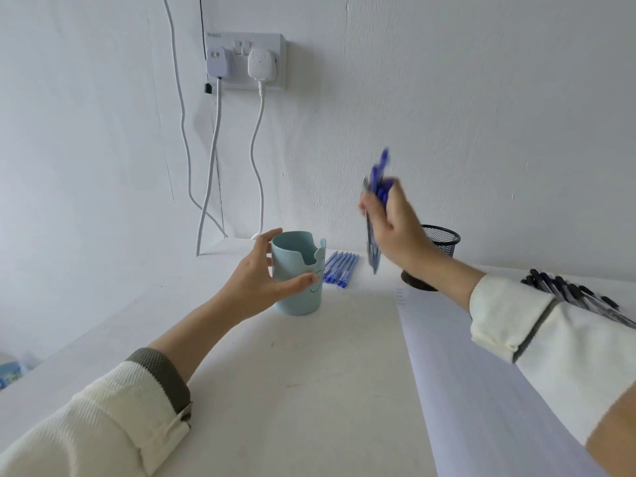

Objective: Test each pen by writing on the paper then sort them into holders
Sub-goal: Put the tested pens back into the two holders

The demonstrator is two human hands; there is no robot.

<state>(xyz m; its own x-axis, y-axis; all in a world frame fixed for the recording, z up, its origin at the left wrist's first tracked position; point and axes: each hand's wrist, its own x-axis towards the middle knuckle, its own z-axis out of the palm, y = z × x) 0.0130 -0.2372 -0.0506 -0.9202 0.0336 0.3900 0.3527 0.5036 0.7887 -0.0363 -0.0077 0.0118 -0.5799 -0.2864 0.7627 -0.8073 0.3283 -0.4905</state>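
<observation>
Gripping a bundle of blue plastic pens (373, 249), the right hand (395, 222) is raised above the white table (292, 390), fingers curled round the barrels; the pens are motion-blurred and point up and down. The left hand (254, 277) holds the pale blue plastic cup holder (299, 297), thumb on its front and fingers round its far rim. A row of blue pens (340, 266) lies just beside the cup. The black wire-mesh holder (445, 241) stands behind the right wrist. A white sheet of paper (464, 373) lies under the right forearm, and black pens (571, 294) lie beyond the sleeve.
</observation>
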